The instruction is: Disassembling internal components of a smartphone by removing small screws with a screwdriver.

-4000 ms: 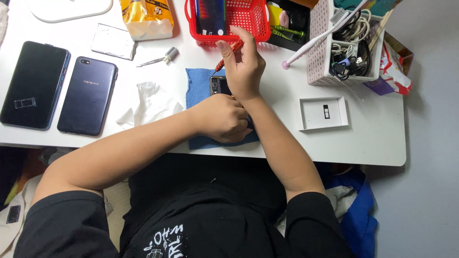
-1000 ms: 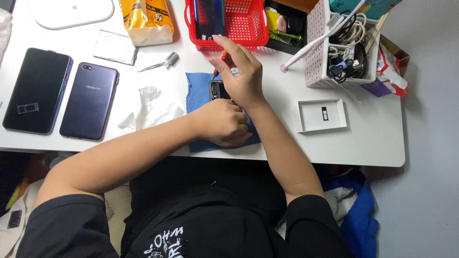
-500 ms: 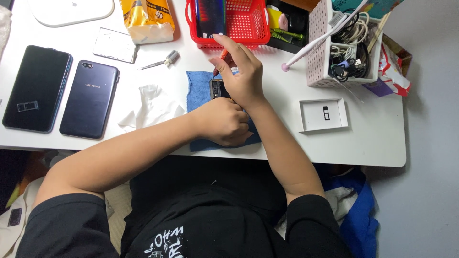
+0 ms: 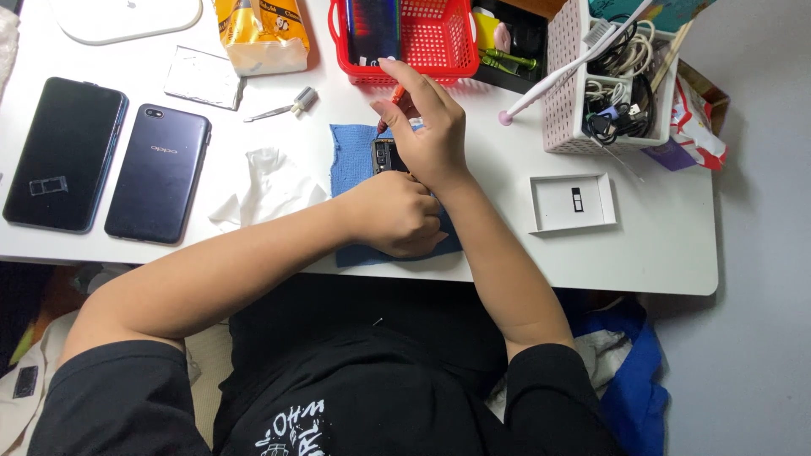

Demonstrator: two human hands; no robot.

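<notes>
Right hand (image 4: 431,127) pinches a red tool (image 4: 394,100) over the opened phone (image 4: 387,155); left hand (image 4: 397,215), fisted, pins the phone at 6 o'clock; red basket (image 4: 422,42) at 12, 2 phones (image 4: 114,165) at 9.

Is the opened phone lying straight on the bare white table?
No, the opened phone lies on a blue cloth spread over the white table, under both hands.

Yellow snack packet (image 4: 260,32) at top centre-left; two dark phones lie screen-down, one black (image 4: 63,154), one navy (image 4: 158,173), at left; white tray-like box (image 4: 573,203) right of centre.
</notes>
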